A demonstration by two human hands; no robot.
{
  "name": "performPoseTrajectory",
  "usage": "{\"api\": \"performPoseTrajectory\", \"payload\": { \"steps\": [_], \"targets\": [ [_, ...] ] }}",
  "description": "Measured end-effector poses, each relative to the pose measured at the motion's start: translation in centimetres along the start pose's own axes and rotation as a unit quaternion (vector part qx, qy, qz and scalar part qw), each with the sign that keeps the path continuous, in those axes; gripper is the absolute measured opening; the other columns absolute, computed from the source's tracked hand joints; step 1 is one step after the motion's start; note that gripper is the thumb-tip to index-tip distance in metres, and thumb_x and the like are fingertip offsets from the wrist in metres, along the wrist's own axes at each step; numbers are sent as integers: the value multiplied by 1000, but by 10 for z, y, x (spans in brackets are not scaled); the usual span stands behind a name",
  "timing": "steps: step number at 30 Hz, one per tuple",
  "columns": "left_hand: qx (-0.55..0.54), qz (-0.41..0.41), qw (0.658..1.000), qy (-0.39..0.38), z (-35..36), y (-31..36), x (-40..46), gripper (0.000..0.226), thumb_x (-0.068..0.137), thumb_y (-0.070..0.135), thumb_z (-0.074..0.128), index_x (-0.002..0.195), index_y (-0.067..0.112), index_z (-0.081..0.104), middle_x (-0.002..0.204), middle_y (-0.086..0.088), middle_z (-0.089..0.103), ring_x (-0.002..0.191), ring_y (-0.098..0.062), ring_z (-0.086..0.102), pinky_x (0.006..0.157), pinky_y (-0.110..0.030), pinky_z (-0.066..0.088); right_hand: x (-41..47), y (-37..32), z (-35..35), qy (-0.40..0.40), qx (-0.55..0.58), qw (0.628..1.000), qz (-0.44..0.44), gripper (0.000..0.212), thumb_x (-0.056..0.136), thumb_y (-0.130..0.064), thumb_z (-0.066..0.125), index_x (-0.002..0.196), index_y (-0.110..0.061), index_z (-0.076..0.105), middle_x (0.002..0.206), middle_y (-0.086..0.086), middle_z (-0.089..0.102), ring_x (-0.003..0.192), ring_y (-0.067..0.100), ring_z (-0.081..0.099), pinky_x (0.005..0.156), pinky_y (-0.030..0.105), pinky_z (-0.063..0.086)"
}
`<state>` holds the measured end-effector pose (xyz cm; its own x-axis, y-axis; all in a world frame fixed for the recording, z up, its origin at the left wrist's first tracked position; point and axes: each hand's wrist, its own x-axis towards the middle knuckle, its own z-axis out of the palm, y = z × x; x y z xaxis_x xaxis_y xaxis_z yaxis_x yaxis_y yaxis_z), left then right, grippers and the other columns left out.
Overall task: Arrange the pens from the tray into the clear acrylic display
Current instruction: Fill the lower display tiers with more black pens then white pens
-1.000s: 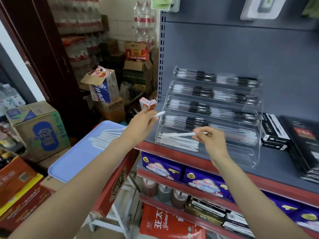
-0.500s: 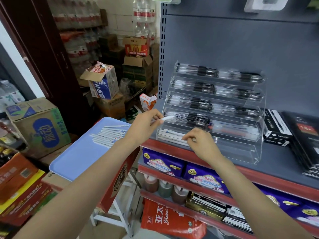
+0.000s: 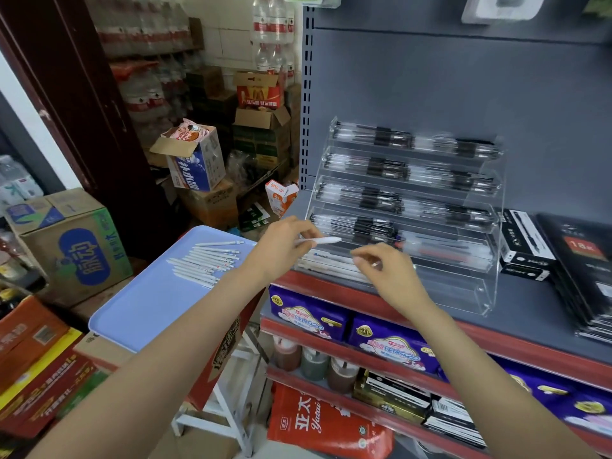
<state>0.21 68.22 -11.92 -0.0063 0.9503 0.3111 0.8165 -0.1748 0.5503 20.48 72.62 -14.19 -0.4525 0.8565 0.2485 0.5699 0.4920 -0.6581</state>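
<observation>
A grey shelf [image 3: 530,313] carries the clear acrylic display [image 3: 480,286] and black pen boxes [image 3: 526,250] beside it

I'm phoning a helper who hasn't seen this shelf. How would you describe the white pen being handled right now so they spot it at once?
Find the clear acrylic display on the grey shelf. In front of its left end, the left hand pinches one white pen. It alone is off any surface; the other white pens lie on the blue tray or in the display's bottom tier.
</observation>
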Motion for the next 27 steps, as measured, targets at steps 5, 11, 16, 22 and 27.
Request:
{"api": "performPoseTrajectory", "payload": {
  "steps": [5,11,16,22,27],
  "targets": [
    [-5,40,998,-48,14,14,9,15,88,15,62,103,14,68,97,0,64,83,-4,50,77,-11,37,4,-2,-4,4,198,980,26,11,87,-14,64,91,-23,67,82,-5,69,77,10,67,77,17,52],
    [38,25,998,-33,17,3,14,21,88,5,59,108,8,63,107,-6,61,95,-15,58,90,-32,48,2,23,-15,100,194,972,83,22,85,-4,65,75,-24,67,73,0,69,71,18,67,77,27,54],
    [97,44,993,-46,20,-11,9,25,90,2,54,112,7,64,112,-9,60,107,-26,57,93,-35,45,5,25,-8,71,75,991,81,11,85,-10,67,78,-17,68,70,-3,66,69,13,63,73,23,51],
    [227,72,966,-96,27,-13,6,35,99,16,41,130,24,54,128,3,54,119,-16,48,88,-30,31,6,23,-9,41,-55,996,59,7,85,-9,66,88,-10,73,78,-4,60,70,7,55,70,16,40],
    [278,79,954,-79,28,-15,9,46,92,2,52,131,26,54,124,0,54,116,-20,49,88,-30,31,5,21,-4,22,-69,995,67,7,86,-9,66,88,-12,72,77,-5,58,66,2,51,70,20,40]
  ]
}}
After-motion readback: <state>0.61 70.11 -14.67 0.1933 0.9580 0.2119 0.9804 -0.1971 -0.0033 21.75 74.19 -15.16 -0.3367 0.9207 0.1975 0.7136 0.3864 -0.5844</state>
